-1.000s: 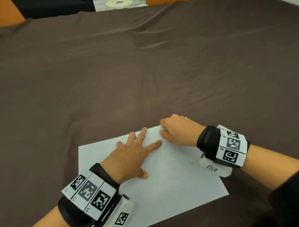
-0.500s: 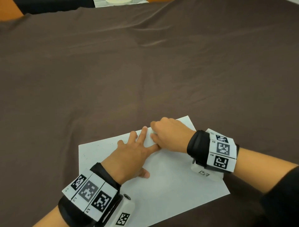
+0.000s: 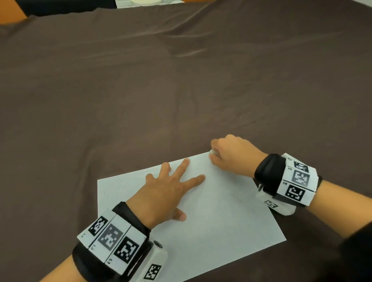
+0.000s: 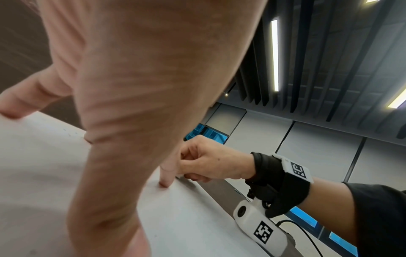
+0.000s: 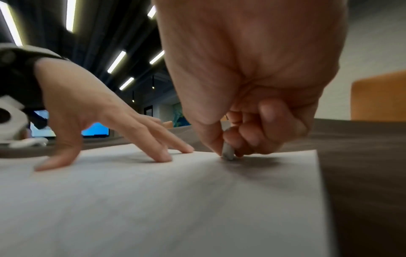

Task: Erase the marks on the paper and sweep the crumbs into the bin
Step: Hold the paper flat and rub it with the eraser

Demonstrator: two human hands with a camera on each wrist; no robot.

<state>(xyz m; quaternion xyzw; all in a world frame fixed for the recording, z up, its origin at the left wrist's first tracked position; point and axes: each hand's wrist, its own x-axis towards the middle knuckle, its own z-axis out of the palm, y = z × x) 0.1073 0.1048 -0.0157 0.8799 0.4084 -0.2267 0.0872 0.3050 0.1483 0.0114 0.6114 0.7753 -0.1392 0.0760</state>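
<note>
A white sheet of paper (image 3: 211, 217) lies on the brown cloth near me. My left hand (image 3: 167, 193) lies flat on it with the fingers spread, holding it down. My right hand (image 3: 231, 155) pinches a small grey-white eraser (image 5: 228, 151) and presses it onto the paper near the far right corner; in the head view only a sliver of the eraser (image 3: 213, 152) shows. A faint pencil line (image 3: 236, 198) crosses the right part of the sheet. Tiny dark crumbs (image 3: 120, 181) dot the left part. The bin is not in view.
The brown tablecloth (image 3: 161, 90) spreads wide and wrinkled beyond the paper. At the far edge sits a white roll of tape (image 3: 145, 1) on a light patch. An orange chair back (image 5: 377, 95) stands off to the side.
My right hand with the eraser has rubbed back and forth: left toward the left fingers half a second ago, now right again at the far corner. The left hand has stayed put.
</note>
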